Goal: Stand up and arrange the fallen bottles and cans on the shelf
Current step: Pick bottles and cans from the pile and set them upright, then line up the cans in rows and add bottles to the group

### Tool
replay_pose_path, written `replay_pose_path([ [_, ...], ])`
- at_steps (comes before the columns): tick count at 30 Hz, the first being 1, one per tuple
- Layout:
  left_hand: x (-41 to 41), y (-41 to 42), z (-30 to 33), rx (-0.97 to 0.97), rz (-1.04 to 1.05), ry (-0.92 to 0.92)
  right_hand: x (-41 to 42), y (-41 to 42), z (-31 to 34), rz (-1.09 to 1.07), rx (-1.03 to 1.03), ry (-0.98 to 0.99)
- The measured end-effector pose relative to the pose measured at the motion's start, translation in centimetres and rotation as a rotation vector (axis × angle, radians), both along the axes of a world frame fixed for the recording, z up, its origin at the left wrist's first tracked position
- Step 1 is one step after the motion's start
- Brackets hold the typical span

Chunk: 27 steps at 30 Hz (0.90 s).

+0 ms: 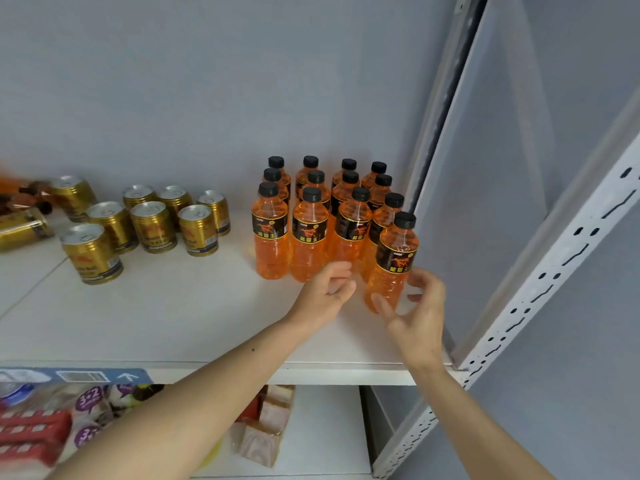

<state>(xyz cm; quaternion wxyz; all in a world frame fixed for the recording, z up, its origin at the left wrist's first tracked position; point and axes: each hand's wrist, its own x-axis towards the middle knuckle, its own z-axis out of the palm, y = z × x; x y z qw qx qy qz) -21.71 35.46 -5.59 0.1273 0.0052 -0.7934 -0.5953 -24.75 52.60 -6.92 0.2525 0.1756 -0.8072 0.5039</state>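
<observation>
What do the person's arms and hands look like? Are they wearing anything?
Both arms are bare, with no sleeves in view. The left hand and right hand wear no gloves, rings, watch or bracelets that I can see. The left forearm has a tiny dark dot, like a mole.

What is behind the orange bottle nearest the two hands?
Behind the front bottle stand rows of upright orange bottles with black caps, then the grey back wall. Their lower parts are partly hidden by bottles in front.
</observation>
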Motion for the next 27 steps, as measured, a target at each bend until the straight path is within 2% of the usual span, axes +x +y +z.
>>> replay_pose_path([
  [3,1.9,-3.0,-0.1,0.013,0.071,0.027,2.2,-3.0,0.8,0.062,-0.060,0.119],
  [6,4.2,-6.9,0.0,0.004,0.154,0.030,3.9,-7.6,1.6,0.179,-0.069,0.153],
  [14,13.7,-21.6,0.8,-0.046,0.399,0.055,9.0,-23.6,2.1,0.407,-0.038,0.090],
  [23,24.9,-39.5,2.4,-0.186,0.545,0.010,16.9,-43.6,3.3,0.583,-0.084,0.087],
  [27,27.5,-46.1,2.3,-0.213,0.643,-0.040,18.7,-50.7,3.4,0.597,-0.002,0.044],
])
